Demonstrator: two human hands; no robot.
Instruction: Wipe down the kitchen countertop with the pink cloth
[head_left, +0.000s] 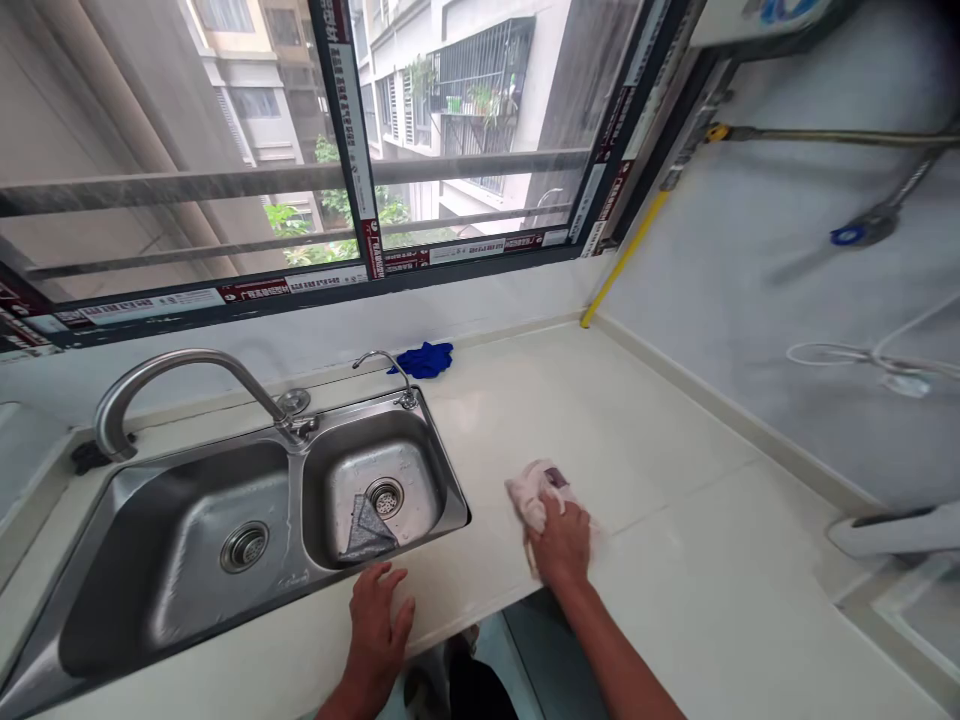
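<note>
My right hand [564, 545] is closed on a pale pink cloth [534, 490], pressing it flat against the cream countertop [645, 430] to the right of the sink. The cloth is bunched, with a dark patch near its top, and its lower edge is blurred. At the counter's front edge, my left hand [377, 625] hovers or rests with fingers apart and holds nothing. Just beyond it is the double steel sink [294, 520]. A grey cloth [366, 530] lies folded in the smaller right basin, beside the drain.
A large curved faucet [195, 358] arches over the left basin; a thin tap [386, 358] stands at the right basin's back corner. Behind it lies a blue cloth [425, 360]. A yellow pipe [626, 258] runs down the corner. A white pipe [900, 528] lies at the right.
</note>
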